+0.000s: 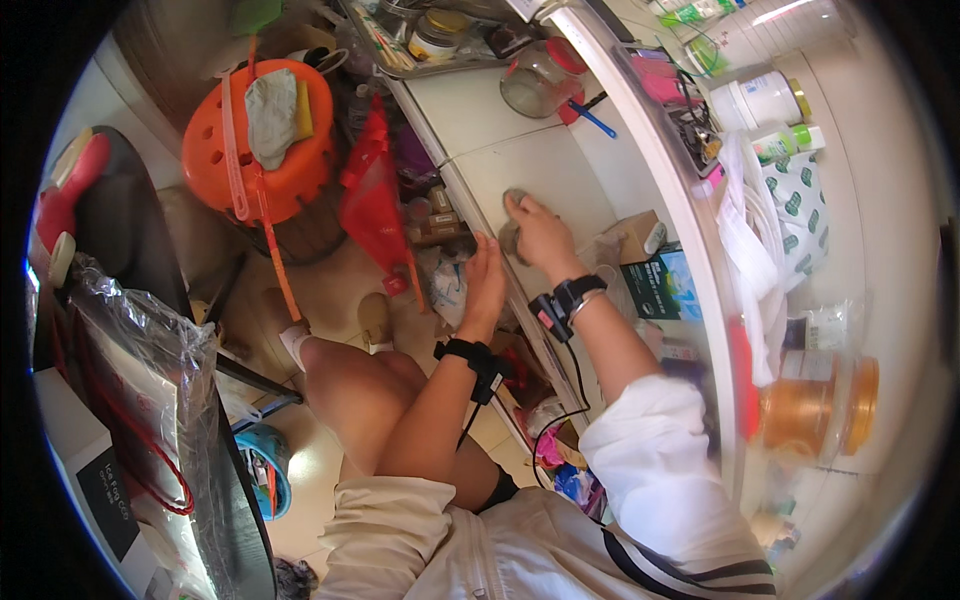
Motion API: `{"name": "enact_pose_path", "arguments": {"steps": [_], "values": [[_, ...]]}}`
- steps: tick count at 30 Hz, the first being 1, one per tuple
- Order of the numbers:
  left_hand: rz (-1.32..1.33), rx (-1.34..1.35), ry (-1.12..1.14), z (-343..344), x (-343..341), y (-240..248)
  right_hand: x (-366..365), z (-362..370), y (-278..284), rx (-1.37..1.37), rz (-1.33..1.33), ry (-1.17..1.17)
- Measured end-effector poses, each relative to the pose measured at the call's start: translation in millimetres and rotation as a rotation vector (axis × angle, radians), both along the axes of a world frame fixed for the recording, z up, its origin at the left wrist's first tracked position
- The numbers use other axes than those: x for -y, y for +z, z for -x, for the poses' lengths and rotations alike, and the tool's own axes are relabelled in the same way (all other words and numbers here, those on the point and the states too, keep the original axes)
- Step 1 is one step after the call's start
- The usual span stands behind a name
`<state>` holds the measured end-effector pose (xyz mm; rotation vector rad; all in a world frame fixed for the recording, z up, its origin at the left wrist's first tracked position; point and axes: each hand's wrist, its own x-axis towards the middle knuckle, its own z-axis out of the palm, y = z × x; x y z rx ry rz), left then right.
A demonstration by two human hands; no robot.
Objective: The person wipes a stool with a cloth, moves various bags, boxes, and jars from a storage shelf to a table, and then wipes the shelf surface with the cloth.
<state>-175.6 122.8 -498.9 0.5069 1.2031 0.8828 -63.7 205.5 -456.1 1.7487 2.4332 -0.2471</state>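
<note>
My right hand [543,236] is pressed down on a white tiled shelf [490,165], its fingers closed over a grey-brown rag [509,238]. Parts of the rag stick out beside the fingers; the rest lies hidden under them. At the shelf's front edge is my left hand [486,283], its fingers stretched out and holding nothing. Dark straps with small devices and cables sit on both wrists. Farther along the same shelf a clear jar with a red lid [543,80] stands near a blue-handled tool [593,118].
On the right, an upper shelf holds an amber jar [805,405], white tubs and bags. A green-and-black box [662,285] stands beside my right wrist. To the left are an orange stool [262,150] with a cloth on it, a red bag [372,205] and a blue bin [268,465].
</note>
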Motion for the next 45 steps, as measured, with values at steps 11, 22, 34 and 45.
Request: {"name": "enact_pose_path", "arguments": {"steps": [11, 22, 34, 45], "values": [[0.011, -0.013, 0.103, -7.9, -0.5, 14.1, 17.3, 8.0, 0.2, 0.147, -0.141, 0.061], [-0.188, -0.197, 0.024, -20.8, 3.7, 5.4, -43.6, -8.3, -9.4, 0.042, -0.203, -0.059], [-0.106, -0.145, 0.075, -7.7, 0.0, 3.4, 46.0, -2.6, 10.2, 0.100, -0.079, 0.051], [-0.104, -0.155, -0.018, -4.6, 3.8, 17.3, -39.7, -26.5, -2.7, 0.196, -0.040, -0.200]]}}
